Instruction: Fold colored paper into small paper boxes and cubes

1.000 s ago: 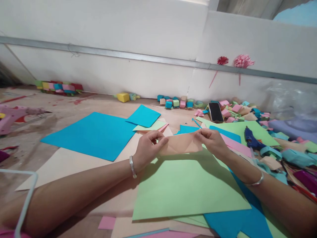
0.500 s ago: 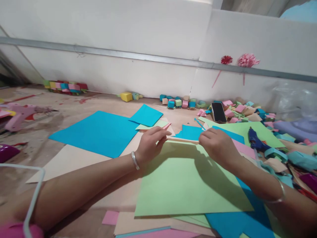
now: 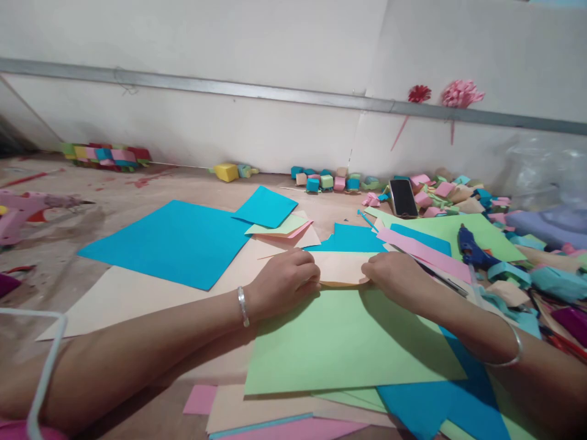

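Note:
A folded peach paper piece lies flat on a large light green sheet. My left hand presses down on its left end with curled fingers. Its right end sits under the closed fingers of my right hand. Each wrist carries a silver bangle. The paper's near edge curves up slightly between my hands.
A big blue sheet lies to the left, with a smaller blue square behind. A phone and a blue glue gun sit to the right among paper scraps. A pink glue gun is at far left. Paper cubes line the wall.
The peach paper was held up in the air between both hands; it has come down onto the green sheet, and both hands now press it flat.

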### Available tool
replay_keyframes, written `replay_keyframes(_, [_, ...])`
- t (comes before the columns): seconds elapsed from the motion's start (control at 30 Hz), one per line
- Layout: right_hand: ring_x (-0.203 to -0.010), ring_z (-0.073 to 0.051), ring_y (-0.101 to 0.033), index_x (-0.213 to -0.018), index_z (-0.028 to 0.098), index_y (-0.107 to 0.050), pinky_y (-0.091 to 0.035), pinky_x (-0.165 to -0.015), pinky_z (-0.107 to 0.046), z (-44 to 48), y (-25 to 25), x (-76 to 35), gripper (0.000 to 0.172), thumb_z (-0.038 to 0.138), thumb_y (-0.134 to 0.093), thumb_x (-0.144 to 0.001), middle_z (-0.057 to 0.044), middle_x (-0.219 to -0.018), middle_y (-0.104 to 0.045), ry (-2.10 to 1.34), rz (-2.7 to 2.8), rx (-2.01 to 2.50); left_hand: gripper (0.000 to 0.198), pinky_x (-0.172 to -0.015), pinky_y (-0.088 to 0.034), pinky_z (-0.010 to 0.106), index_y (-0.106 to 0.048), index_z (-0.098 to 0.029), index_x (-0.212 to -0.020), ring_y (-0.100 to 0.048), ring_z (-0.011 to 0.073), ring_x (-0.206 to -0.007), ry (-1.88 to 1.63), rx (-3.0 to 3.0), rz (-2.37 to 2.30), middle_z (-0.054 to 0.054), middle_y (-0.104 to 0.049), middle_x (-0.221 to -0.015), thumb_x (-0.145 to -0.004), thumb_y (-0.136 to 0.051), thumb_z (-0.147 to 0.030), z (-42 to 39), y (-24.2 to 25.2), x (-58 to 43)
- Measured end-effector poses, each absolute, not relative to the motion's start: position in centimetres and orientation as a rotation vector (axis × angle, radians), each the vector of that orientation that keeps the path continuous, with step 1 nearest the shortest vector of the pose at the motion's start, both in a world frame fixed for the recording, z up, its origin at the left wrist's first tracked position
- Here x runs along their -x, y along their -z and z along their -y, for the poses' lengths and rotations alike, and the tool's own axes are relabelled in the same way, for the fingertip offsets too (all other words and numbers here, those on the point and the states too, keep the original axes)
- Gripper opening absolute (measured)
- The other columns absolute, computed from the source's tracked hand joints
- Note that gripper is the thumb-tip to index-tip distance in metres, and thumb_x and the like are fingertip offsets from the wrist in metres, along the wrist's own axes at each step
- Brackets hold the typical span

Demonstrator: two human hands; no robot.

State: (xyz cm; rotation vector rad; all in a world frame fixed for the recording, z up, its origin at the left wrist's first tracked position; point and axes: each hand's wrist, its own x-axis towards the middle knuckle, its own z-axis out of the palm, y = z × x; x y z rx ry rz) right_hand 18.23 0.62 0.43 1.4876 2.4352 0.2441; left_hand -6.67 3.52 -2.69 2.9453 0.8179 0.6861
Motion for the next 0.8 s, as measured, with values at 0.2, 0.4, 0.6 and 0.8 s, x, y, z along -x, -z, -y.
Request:
replay_keyframes(0.2, [-0.067, -0.018, -0.057, -0.072, 0.018, -0.062, -0.019, -0.053, -0.028, -0.41, -0.28, -19.02, 0.016, 0.006, -0.054, -0.079, -0.006, -0.072, -0.065, -0.262, -2.551, -1.339, 0.016, -0.061, -0.037, 0.027, -0.064, -0.016, -0.08, -0.054, 0.0157, -0.074, -0.652, -3.008, -0.782, 0.003, -0.063, -0.079, -0.091, -0.055, -0.023, -3.29, 2.39, 6.55])
replay_keyframes(0.4, [-0.063, -0.017, -0.056, -0.071, 0.017, -0.06, -0.018, -0.052, -0.028, -0.5, -0.62, -19.01, 0.016, 0.005, -0.05, -0.077, -0.007, -0.072, -0.065, -0.222, -2.518, -1.373, 0.018, -0.068, -0.042, 0.03, -0.064, -0.015, -0.088, -0.055, 0.0182, -0.08, -0.639, -3.224, -0.737, 0.006, -0.064, -0.086, -0.094, -0.05, -0.025, -3.41, 2.63, 6.46])
replay_keyframes(0.6, [-0.059, -0.016, -0.055, -0.069, 0.018, -0.059, -0.019, -0.051, -0.027, -0.74, -0.54, -19.37, 0.017, 0.005, -0.051, -0.076, -0.005, -0.069, -0.064, -0.197, -2.506, -1.392, 0.023, -0.062, -0.041, 0.032, -0.064, -0.013, -0.087, -0.055, 0.0193, -0.075, -0.611, -3.425, -0.662, 0.007, -0.063, -0.08, -0.094, -0.042, -0.012, -3.83, 3.1, 6.82])
replay_keyframes(0.8, [-0.071, -0.019, -0.053, -0.074, 0.016, -0.063, -0.021, -0.056, -0.029, -0.2, -0.59, -18.87, 0.016, 0.004, -0.054, -0.081, -0.007, -0.074, -0.063, -0.353, -2.591, -1.302, 0.023, -0.056, -0.037, 0.033, -0.061, -0.012, -0.088, -0.049, 0.0181, -0.066, -0.498, -3.505, -0.599, 0.006, -0.058, -0.075, -0.095, -0.039, -0.011, -3.46, 2.81, 6.42])
